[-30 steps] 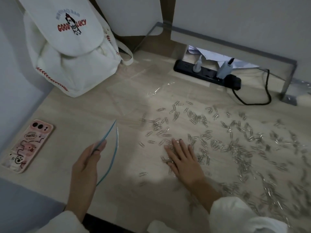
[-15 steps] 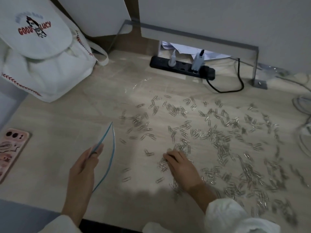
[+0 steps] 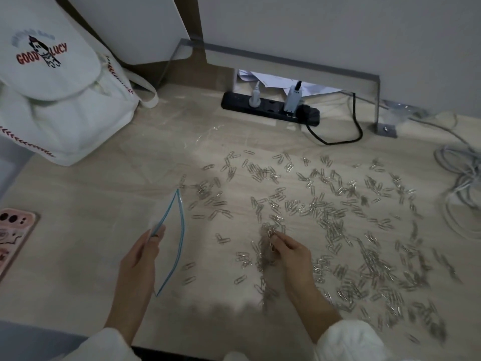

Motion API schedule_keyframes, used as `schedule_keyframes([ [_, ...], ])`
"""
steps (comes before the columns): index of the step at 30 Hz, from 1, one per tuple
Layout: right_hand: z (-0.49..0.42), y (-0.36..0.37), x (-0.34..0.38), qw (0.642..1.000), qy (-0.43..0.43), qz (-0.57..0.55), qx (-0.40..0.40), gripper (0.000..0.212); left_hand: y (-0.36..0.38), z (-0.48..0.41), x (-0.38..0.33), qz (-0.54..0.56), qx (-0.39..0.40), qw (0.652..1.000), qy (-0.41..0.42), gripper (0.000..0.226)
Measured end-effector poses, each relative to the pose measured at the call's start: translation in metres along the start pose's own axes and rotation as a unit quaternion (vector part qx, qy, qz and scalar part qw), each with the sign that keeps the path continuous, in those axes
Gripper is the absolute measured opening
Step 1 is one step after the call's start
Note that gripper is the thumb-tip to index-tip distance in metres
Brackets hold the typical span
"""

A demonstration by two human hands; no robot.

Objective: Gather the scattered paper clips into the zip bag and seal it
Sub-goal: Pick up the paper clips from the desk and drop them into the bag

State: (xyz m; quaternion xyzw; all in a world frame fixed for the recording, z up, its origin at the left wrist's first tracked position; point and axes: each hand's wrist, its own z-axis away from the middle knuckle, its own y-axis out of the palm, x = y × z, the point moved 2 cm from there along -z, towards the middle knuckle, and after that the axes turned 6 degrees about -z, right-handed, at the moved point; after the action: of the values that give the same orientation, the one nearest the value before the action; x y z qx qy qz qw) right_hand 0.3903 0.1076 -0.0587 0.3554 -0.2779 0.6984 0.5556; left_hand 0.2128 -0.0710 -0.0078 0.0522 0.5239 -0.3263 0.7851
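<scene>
Lifting off the pale wooden desk (image 3: pixel 78 204), the right hand (image 3: pixel 291 252) now pinches a bunch of small silver wire paper clips (image 3: pixel 268 246) beside the clear blue-edged zip bag (image 3: pixel 170 241), whose mouth the left hand (image 3: pixel 141 259) pinches apart to receive them.

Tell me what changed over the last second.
The right hand, flat on the desk before, curled its fingers and drew in a bunch of paper clips, which it now grips. The left hand still pinches the zip bag open by its rim; the other clips stay scattered.
</scene>
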Motion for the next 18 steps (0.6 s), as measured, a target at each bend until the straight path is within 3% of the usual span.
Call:
schedule_keyframes([
  [3,0.029,0.019,0.020,0.968,0.120,-0.201,0.095,0.022,0.003,0.001,-0.001,-0.006,0.010,1.000,0.002,0.060],
  [5,0.051,0.036,0.033,0.949,0.144,-0.225,0.165,0.021,0.005,0.000,0.000,0.001,0.010,1.000,-0.003,0.043],
  [7,0.071,0.055,0.038,0.942,0.146,-0.212,0.217,0.019,0.008,0.000,0.000,0.002,0.007,1.000,-0.011,0.025],
  [11,0.094,0.096,0.031,0.946,0.140,-0.161,0.244,0.015,0.011,-0.001,-0.003,-0.009,0.012,1.000,-0.005,0.029],
  [15,0.095,0.117,0.020,0.976,0.085,-0.019,0.201,0.028,0.008,0.000,-0.005,-0.003,0.008,1.000,-0.004,0.028],
  [18,0.100,0.124,0.022,0.967,0.085,0.031,0.239,0.021,0.009,-0.001,-0.006,0.009,0.002,1.000,-0.010,0.025],
])
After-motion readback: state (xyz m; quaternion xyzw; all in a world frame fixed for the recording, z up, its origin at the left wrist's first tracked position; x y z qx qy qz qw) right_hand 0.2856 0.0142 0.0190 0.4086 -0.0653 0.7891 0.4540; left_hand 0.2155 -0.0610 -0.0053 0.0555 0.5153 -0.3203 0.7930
